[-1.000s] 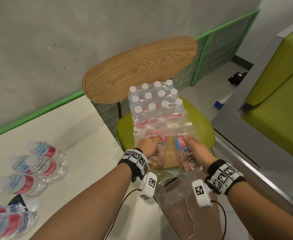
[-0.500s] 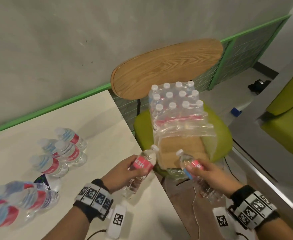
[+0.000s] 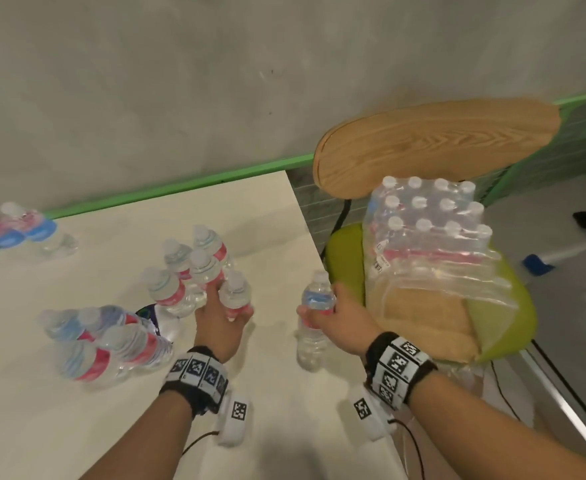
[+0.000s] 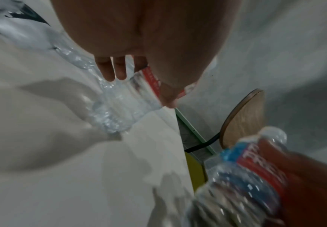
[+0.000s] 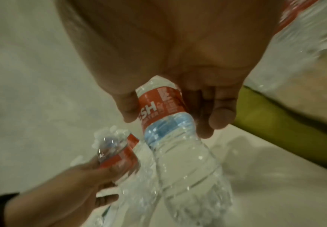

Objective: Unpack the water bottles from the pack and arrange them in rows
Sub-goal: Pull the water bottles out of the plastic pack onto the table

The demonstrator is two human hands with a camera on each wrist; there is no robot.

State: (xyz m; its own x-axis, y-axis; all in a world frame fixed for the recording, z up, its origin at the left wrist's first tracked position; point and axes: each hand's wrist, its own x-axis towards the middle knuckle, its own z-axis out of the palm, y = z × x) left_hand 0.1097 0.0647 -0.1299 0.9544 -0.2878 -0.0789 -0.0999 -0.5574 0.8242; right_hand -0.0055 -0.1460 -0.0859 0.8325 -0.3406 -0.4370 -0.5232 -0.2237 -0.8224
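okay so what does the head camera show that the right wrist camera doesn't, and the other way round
Only the head view shows the pack of capped bottles on the green chair, its wooden backrest, and the groups of bottles already standing on the table.

Only the right wrist view shows the right hand's fingers curled round the label of the right bottle, with the letters SH readable.

Both show the left hand and right hand each holding a bottle, the left bottle included, over the table.

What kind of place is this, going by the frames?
Probably a canteen or break area, not a home kitchen. Cues: a bare concrete wall with green trim, a plain white table, a wood-backed chair with a green seat, and a shrink-wrapped pack of water bottles.
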